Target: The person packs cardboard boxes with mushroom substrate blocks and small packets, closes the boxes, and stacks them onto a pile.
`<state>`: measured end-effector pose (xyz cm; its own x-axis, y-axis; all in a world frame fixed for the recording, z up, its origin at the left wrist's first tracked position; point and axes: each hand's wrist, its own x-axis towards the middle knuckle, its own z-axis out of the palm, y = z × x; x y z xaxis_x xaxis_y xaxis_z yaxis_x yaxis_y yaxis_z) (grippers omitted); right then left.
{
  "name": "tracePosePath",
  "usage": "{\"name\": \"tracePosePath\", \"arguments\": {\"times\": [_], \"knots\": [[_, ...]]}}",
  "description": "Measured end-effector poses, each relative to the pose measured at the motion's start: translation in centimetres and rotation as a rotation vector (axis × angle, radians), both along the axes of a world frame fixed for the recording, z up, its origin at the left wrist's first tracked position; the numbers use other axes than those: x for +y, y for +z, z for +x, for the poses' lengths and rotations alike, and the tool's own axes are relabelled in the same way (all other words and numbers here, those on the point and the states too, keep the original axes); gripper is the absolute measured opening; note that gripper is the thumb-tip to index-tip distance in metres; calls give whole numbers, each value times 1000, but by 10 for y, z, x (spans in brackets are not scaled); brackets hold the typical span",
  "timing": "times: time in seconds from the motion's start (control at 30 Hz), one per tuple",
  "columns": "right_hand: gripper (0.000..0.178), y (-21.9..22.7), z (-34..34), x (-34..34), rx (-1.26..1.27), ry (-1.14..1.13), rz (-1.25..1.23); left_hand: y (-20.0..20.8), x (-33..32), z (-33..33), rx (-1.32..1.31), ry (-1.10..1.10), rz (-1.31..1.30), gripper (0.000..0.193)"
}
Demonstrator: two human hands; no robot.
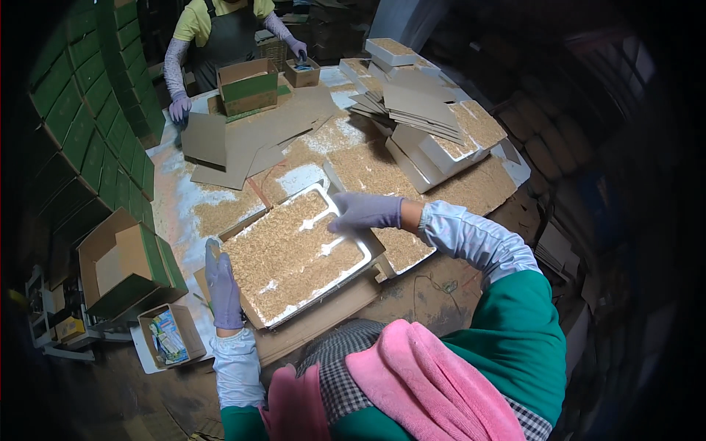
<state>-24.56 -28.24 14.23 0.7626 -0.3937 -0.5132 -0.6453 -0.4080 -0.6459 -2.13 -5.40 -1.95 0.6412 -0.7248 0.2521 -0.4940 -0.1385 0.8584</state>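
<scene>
White tray (367,255), filled with brown flakes (290,253), lies at the near side. Left hand (225,294), fingers straight and unclenched, is at its left edge; right hand (368,212) covers its far-right rim, grip unclear. Beyond, cardboard sheets (239,153) lie left, stacked trays (423,156) right.

"What do we list nearest ourselves?"
"Item: one tray (365,253), before us at the near edge of the table (168,175), filling (283,253) in it."
"And on our left?"
"Item: stacked boxes (92,95), beyond the table; nearer us, one open carton (136,253); nearer again, a low box (190,331) with packets (168,338) in it."
"Far side?"
"Item: one co-worker (220,37), behind the table; before them, a large box (250,92), a smaller box (305,77) to its right. Flat sheets (204,140) lie between these and our tray."
"Right?"
"Item: piled trays (412,162), cardboard pieces (419,103) on top; one further tray (390,57) behind."
</scene>
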Motion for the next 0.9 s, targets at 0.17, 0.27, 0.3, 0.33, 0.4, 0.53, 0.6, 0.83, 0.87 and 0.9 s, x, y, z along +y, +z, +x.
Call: {"name": "tracePosePath", "arguments": {"times": [0.17,0.27,0.3,0.33,0.4,0.53,0.6,0.83,0.87,0.9], "knots": [[33,-57,7,6,130,472,-773,41,-18,-16,73,91,134,51],[33,-9,23,-8,69,305,-731,29,-9,-10,-138,175,353,51],[35,-23,21,-54,-296,39,-817,44,3,-20,-33,233,319,50],[40,-21,9,-120,-594,-106,-906,54,4,-29,65,274,281,49],[58,-22,-53,-244,-447,-234,-1285,43,-1,-24,-137,202,315,48],[78,-69,-187,-389,72,-350,-1053,14,26,-10,-84,234,144,38],[61,-66,-184,-371,152,-255,-1146,12,75,5,-186,439,443,32],[39,-32,-161,-359,132,-76,-1304,-47,208,87,-12,830,1064,45],[35,-28,-162,-351,-31,-18,-1454,-64,210,91,-7,813,1062,45],[35,-25,-162,-331,-8,-21,-1462,-82,207,93,-121,842,1101,49]]}}
